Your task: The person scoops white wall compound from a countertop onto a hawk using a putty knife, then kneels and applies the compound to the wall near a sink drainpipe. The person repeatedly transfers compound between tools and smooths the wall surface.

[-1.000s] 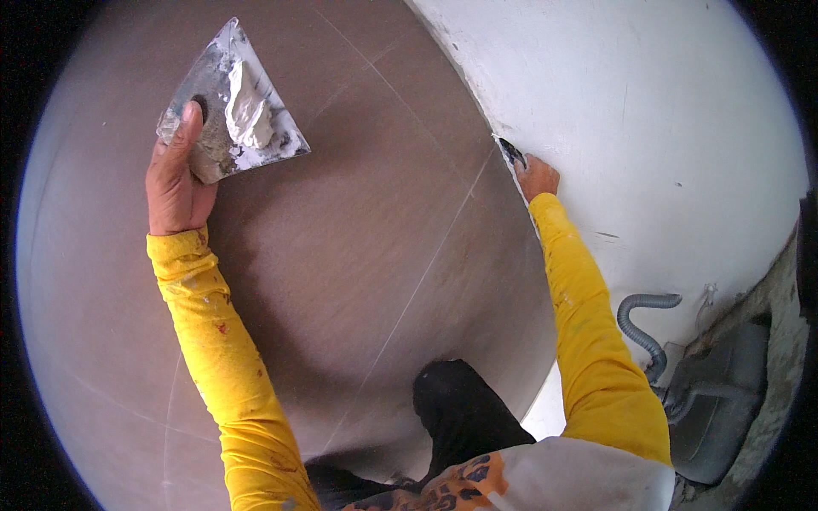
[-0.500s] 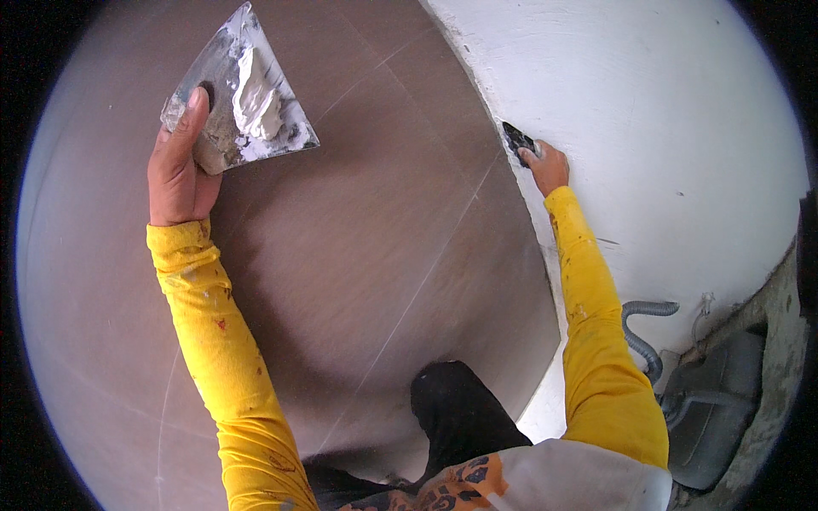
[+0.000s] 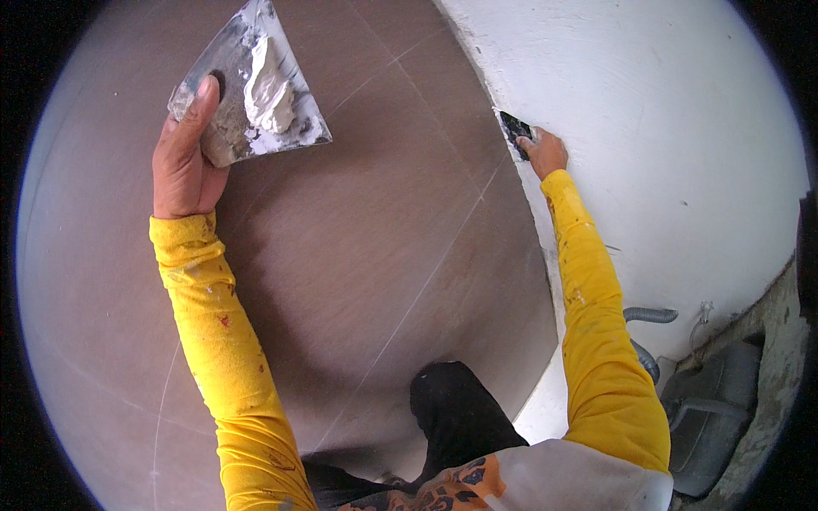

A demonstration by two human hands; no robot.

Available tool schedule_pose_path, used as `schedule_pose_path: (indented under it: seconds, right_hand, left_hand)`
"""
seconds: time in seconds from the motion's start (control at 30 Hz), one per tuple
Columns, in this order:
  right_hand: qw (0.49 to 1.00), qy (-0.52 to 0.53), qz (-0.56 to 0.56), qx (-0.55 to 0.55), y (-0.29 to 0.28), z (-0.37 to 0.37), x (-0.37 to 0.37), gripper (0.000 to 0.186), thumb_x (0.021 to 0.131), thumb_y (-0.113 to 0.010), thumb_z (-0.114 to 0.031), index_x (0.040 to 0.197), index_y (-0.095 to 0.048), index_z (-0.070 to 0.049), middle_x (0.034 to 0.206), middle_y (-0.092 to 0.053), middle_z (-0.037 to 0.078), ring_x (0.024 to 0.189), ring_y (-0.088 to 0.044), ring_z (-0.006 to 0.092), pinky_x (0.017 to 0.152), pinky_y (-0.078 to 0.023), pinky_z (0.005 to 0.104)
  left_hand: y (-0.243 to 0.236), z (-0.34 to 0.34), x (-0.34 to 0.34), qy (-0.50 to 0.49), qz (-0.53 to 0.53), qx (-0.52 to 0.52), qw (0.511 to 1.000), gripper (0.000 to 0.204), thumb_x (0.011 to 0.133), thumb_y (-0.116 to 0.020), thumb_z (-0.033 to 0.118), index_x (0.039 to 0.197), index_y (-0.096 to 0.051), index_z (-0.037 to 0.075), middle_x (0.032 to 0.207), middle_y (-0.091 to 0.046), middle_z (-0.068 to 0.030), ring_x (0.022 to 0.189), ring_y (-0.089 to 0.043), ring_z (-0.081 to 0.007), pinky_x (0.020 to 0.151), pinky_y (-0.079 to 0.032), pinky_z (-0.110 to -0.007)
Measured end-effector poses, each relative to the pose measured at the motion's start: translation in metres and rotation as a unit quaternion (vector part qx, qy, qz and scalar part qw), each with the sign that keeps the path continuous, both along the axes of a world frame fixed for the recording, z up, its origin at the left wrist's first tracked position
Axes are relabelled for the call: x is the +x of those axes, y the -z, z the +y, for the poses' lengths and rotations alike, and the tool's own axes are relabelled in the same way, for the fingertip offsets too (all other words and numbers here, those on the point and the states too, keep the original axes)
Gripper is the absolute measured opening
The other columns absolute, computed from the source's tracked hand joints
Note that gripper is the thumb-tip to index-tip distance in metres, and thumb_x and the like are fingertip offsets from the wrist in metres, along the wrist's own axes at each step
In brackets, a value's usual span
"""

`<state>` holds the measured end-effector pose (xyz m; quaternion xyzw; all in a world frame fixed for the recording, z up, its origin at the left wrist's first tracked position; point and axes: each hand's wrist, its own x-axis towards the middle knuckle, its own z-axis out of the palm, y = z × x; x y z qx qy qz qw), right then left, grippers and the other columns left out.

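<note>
In my left hand (image 3: 186, 162) is a wide, tapered putty knife (image 3: 228, 128), gripped with the thumb lying on its blade. A thick lump of white putty (image 3: 269, 89) sits on that blade, and white smears mark its edges. My right hand (image 3: 544, 153) reaches far out to the right, closed on a small dark scraper (image 3: 516, 134). The scraper is against the white wall (image 3: 665, 111), right at the line where the wall meets the brown tiled floor (image 3: 366, 247). My right fingertips are partly hidden behind the hand.
Low along the wall lie a grey corrugated hose (image 3: 652, 315) and a small fitting (image 3: 705, 312) on the wall. A dark grey container (image 3: 714, 413) stands at the lower right by a rough concrete edge (image 3: 771, 349). My black-trousered knee (image 3: 456, 396) is bent below.
My right hand and the scraper have shifted slightly up along the wall's edge in the picture. The left hand with the loaded putty knife has moved a little to the right and up.
</note>
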<state>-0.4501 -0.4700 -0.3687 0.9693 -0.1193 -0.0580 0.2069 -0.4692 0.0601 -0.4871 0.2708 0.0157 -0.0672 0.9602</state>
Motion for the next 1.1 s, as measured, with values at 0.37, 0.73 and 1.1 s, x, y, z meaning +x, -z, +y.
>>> schedule_pose_path:
  seconds: [0.37, 0.73, 1.1]
  right_hand:
    - [0.993, -0.046, -0.054, -0.095, 0.006, -0.004, -0.014, 0.037, 0.091, -0.055, -0.044, 0.099, -0.065, -0.009, 0.097, -0.07, 0.016, 0.091, -0.067, 0.037, 0.078, -0.049, 0.0514]
    - [0.997, -0.051, -0.008, 0.054, -0.028, 0.004, 0.007, 0.056, 0.086, -0.067, -0.046, 0.115, -0.065, 0.001, 0.104, -0.068, 0.027, 0.1, -0.063, 0.0427, 0.09, -0.048, 0.047]
    - [0.999, -0.024, 0.031, 0.006, -0.013, 0.032, 0.048, 0.048, 0.084, -0.07, -0.04, 0.116, -0.067, -0.004, 0.108, -0.069, 0.022, 0.102, -0.065, 0.039, 0.09, -0.049, 0.0463]
  left_hand:
    - [0.001, -0.001, 0.001, 0.002, 0.004, -0.014, 1.0, 0.033, 0.096, -0.064, 0.025, 0.121, -0.06, 0.002, 0.117, -0.067, -0.0085, 0.107, -0.066, -0.0199, 0.093, -0.052, -0.034]
    - [0.001, 0.0, 0.004, -0.009, -0.016, -0.044, 0.999, 0.031, 0.1, -0.056, 0.022, 0.122, -0.056, 0.001, 0.118, -0.066, -0.0117, 0.105, -0.067, -0.0226, 0.092, -0.056, -0.038]
    - [0.0, -0.007, 0.006, 0.02, -0.033, -0.063, 0.997, 0.033, 0.1, -0.056, 0.021, 0.125, -0.057, 0.001, 0.122, -0.064, -0.0118, 0.109, -0.066, -0.0229, 0.095, -0.054, -0.04]
